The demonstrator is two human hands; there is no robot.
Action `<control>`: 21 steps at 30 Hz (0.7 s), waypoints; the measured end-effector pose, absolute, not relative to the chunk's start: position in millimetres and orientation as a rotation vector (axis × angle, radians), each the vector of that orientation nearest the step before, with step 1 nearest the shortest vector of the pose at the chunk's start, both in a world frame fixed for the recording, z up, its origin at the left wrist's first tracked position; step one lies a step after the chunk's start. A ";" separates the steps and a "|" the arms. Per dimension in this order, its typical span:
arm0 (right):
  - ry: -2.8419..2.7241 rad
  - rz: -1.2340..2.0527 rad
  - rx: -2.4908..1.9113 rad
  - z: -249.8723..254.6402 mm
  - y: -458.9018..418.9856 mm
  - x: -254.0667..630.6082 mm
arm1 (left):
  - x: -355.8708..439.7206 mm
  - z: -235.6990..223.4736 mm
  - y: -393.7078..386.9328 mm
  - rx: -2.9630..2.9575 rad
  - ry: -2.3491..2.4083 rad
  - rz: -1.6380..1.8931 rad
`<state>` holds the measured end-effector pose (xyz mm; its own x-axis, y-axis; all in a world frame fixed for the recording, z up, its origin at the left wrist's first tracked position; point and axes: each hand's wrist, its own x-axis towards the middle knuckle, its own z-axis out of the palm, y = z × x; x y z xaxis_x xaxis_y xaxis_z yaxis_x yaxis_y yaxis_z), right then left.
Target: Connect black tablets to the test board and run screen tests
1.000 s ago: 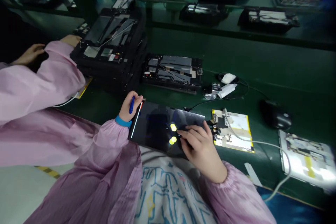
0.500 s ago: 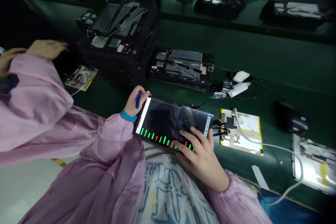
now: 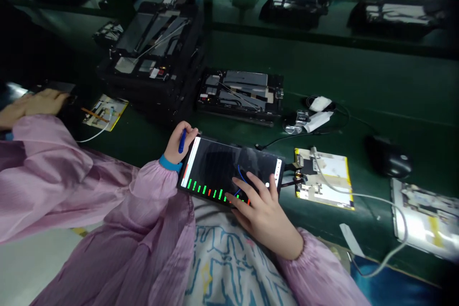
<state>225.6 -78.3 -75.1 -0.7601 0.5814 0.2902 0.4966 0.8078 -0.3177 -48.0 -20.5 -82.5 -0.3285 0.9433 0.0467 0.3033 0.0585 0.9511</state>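
A tablet screen [image 3: 215, 162] lies tilted over my lap at the bench edge, lit with a dark picture, green and red text lines and a blue curved line. My left hand [image 3: 176, 146] grips its left edge, with a blue pen-like tool [image 3: 182, 140] also held in the fingers. Over the lower right of the screen, my right hand [image 3: 263, 210] is spread, its fingertips at the glass. Short dark cables link the screen to an opened board and battery unit [image 3: 332, 179] on the right, which has a white cable [image 3: 380, 197] plugged in.
Tall stacked tablet housings [image 3: 150, 52] stand back left; a lower stack [image 3: 240, 93] sits behind the screen. To the right are a black mouse [image 3: 389, 158], a metal-cased part [image 3: 296, 122] and another opened unit [image 3: 426, 220]. A co-worker's hand [image 3: 46, 103] works at far left.
The view has shifted, moving the bench things slightly left. My right hand has slid a little left across the screen. The screen's right-hand icon strip has turned whiter. The co-worker's hands have lowered.
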 end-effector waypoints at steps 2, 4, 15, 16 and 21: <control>-2.574 0.314 -0.837 -70.5 -69.8 233.1 | -49.6 -82.5 -19.3 1.262 1.712 1.289; -2.468 0.256 -0.951 -67.4 -52.2 249.2 | -52.0 -83.3 -18.0 1.255 1.714 1.296; -1.921 0.531 -1.773 -84.5 57.7 319.3 | -54.6 -81.8 -9.7 0.928 1.410 1.468; -1.857 0.673 -1.709 -78.2 50.3 318.2 | -53.2 -79.5 -8.4 0.911 1.399 1.478; -1.812 1.297 -1.366 -57.2 -4.8 311.4 | -46.4 -69.5 -3.0 0.914 1.442 1.464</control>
